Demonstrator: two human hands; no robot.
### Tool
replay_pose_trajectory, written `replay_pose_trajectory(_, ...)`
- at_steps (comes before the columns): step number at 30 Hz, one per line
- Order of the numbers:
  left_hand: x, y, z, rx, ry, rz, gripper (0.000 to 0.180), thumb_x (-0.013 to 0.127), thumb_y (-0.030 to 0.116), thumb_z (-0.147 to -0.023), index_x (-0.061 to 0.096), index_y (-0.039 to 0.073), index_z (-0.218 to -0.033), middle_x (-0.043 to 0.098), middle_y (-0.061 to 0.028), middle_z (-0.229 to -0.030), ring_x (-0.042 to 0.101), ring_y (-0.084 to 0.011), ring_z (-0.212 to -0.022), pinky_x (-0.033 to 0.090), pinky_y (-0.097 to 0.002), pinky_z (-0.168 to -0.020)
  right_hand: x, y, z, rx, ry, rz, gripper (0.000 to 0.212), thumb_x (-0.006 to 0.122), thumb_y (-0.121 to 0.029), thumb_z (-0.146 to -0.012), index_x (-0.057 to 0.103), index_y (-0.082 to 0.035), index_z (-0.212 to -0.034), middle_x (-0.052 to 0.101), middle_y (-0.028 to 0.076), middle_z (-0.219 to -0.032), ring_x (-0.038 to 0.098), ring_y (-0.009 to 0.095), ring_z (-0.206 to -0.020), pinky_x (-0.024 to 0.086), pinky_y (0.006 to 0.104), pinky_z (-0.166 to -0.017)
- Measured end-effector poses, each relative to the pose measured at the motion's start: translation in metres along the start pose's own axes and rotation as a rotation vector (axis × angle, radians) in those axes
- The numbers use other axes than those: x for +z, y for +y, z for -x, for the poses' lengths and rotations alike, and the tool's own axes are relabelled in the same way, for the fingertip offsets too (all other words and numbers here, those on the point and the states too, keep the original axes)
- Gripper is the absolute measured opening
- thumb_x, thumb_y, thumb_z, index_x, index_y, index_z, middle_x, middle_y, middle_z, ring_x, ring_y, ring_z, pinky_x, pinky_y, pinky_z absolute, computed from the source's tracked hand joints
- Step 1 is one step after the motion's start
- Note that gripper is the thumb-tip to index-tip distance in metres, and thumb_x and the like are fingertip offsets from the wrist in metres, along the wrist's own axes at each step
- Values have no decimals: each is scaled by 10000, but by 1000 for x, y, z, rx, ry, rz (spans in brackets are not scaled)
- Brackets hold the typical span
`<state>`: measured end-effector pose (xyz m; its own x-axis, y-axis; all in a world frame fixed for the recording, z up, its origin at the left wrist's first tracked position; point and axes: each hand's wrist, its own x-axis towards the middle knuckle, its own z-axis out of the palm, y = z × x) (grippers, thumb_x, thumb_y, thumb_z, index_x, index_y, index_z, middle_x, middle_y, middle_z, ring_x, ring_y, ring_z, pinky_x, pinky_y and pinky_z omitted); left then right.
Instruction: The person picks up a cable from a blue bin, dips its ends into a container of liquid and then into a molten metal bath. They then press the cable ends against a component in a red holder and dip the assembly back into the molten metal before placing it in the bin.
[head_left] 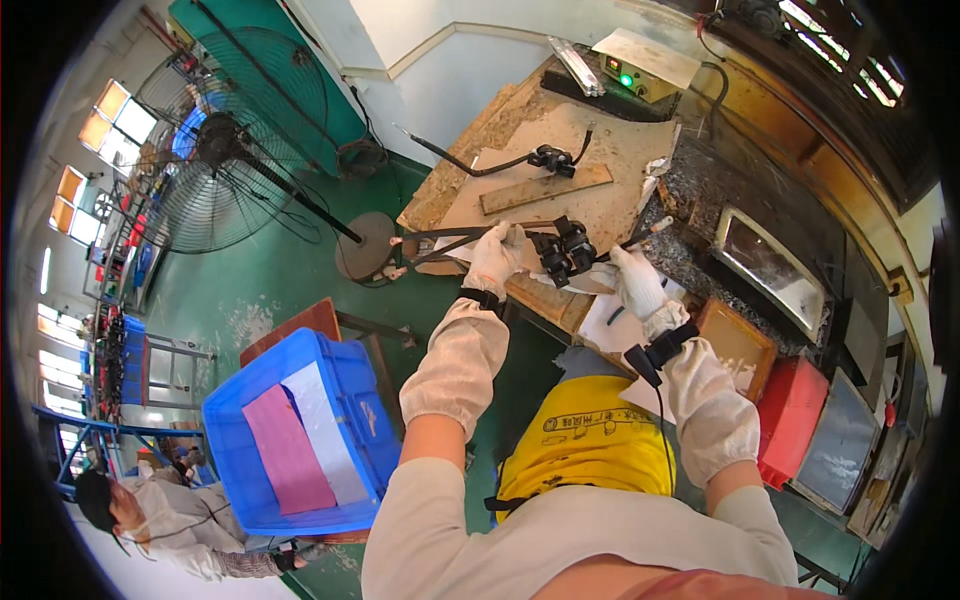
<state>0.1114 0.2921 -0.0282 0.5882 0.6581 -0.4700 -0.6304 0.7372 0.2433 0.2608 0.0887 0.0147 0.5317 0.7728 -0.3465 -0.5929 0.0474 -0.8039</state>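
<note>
Both of my hands wear white gloves with beige sleeve covers. My left hand (495, 257) is closed round black cables whose stripped ends stick out to the left. Between my hands hang black moulded connectors (564, 250), side by side over the workbench's near edge. My right hand (638, 280) is closed on a black cable (634, 240) beside the connectors; its pale end points up and right. On the bench beyond lies another black cable with a connector (551, 160), next to a wooden strip (546, 189). Right of my right hand is a rectangular metal-rimmed bath (722, 246) with a shiny surface.
A control box (634, 80) with a green light stands at the back of the bench. To my left are a blue bin (226, 420) holding pink and white sheets, a standing fan (222, 140) and a co-worker (180, 515). A red bin (790, 420) sits at right.
</note>
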Motion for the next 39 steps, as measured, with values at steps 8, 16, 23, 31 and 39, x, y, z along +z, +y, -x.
replay_pose_trajectory(8, 10, -24, -1, -71, -219, -284, 165, 501, 142, -921, 526, 7, -1014, 587, -113, -983, 585, -209, -901, 513, -301, -808, 0, 0, 4, 14, -125, 151, 626, 512, -164, -907, 154, 25, -1383, 473, 197, -1176, 587, 258, -907, 511, 367, -803)
replay_pose_trajectory(16, -30, -14, -11, 47, 99, -258, 264, 527, 292, -911, 533, 31, -952, 570, -89, -831, 580, -194, -749, 522, -307, -654, 24, 9, 15, 38, -366, 79, 562, 506, -174, -911, 246, -17, -1384, 457, 129, -1262, 582, 228, -940, 502, 357, -819)
replay_pose_trajectory(23, -30, -18, 20, 112, -21, -52, 295, 505, 319, -922, 543, 29, -958, 568, -81, -820, 558, -183, -717, 535, -292, -661, 42, 29, 18, 40, -335, 81, 553, 494, -181, -920, 250, -17, -1388, 436, 135, -1302, 578, 224, -953, 494, 338, -817)
replay_pose_trajectory(31, -23, -21, 28, 218, 185, 51, 280, 570, 278, -880, 512, 64, -1052, 498, -107, -932, 521, -227, -792, 530, -381, -771, 43, 10, 42, 35, -362, 394, 488, 495, -235, -924, 355, 22, -1315, 496, 130, -1191, 555, 207, -977, 465, 330, -862)
replay_pose_trajectory(39, -14, -50, 73, 195, 46, 279, 266, 466, 241, -935, 571, 0, -980, 592, -117, -875, 578, -240, -831, 525, -368, -771, -3, 26, 65, -13, -198, 571, 411, 473, -204, -925, 420, 29, -1259, 557, 117, -1108, 563, 171, -955, 468, 289, -831)
